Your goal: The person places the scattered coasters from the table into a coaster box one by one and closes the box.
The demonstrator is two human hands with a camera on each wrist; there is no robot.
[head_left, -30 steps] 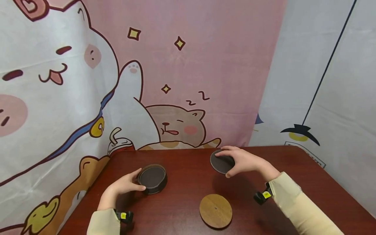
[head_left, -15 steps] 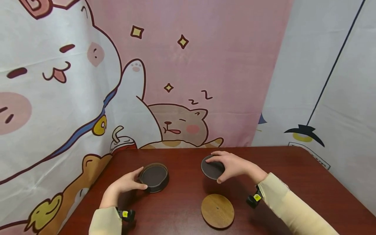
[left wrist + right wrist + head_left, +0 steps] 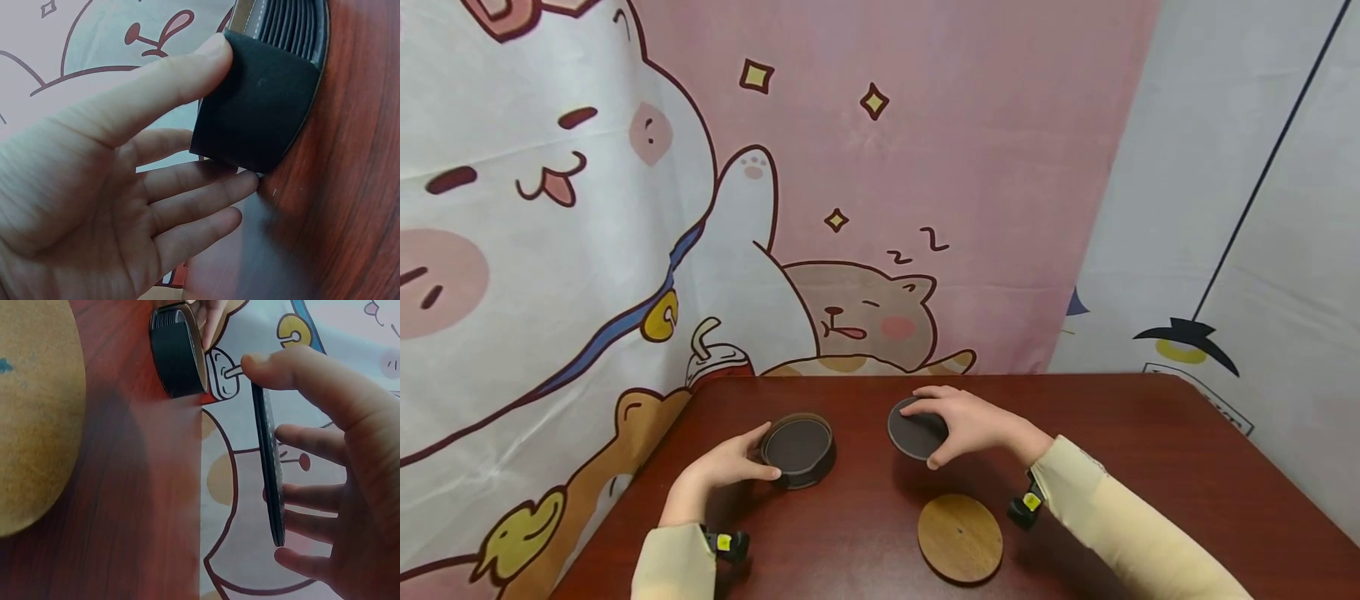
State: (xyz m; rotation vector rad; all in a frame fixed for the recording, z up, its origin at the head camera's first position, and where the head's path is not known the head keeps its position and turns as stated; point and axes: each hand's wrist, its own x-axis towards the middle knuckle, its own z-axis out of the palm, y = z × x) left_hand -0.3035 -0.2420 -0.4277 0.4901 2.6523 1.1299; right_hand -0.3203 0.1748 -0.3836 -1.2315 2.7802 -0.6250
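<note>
My left hand (image 3: pixel 724 467) holds the side of a round black coaster holder (image 3: pixel 817 473) standing on the table. In the left wrist view its thumb lies on the rim of the holder (image 3: pixel 256 106), the fingers against the far side; several thin black layers show through a gap in the wall. My right hand (image 3: pixel 973 423) grips a round black coaster (image 3: pixel 912 437) by its edge, above the table and right of the holder. The right wrist view shows this coaster (image 3: pixel 269 469) edge-on between thumb and fingers.
A round wooden disc (image 3: pixel 960 539) lies flat on the reddish-brown table (image 3: pixel 842 550), nearer than both hands. Behind the table hangs a curtain (image 3: pixel 970 167) with cartoon cats on it. Each wrist wears a small black camera.
My right hand has carried the coaster leftward and slightly down, closer to the holder. The left hand keeps its hold on the holder; the whole view has shifted slightly.
</note>
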